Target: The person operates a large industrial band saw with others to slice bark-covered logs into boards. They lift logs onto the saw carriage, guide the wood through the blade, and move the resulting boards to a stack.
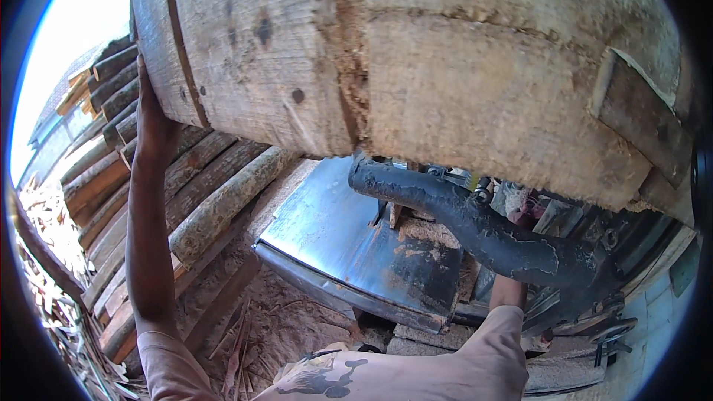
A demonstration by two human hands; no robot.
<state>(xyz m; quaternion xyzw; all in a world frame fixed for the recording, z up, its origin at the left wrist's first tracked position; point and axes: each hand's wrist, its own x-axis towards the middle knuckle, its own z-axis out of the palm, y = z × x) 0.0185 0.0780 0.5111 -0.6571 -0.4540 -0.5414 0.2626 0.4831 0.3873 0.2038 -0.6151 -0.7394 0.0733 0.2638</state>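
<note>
A large wooden panel [475, 96], made of boards, fills the upper part of the view close in front of me. My left arm is raised at the left, and my left hand [154, 130] is against the panel's left lower edge. One finger stretches upward along that edge; the other fingers are hidden. Below the panel lies a shiny metal machine table [327, 223] with a slot and sawdust on it. A thick black curved pipe [475, 226] crosses over the table's right side. My right forearm [509, 292] passes behind this pipe, which hides my right hand's fingers.
Stacked logs [223, 200] lie along the left, with pale wood scraps [48, 282] beside them. Sawdust and bark strips [275, 327] cover the ground below the table. Dark machine parts [594, 245] and a pale tiled surface [657, 327] are at the right.
</note>
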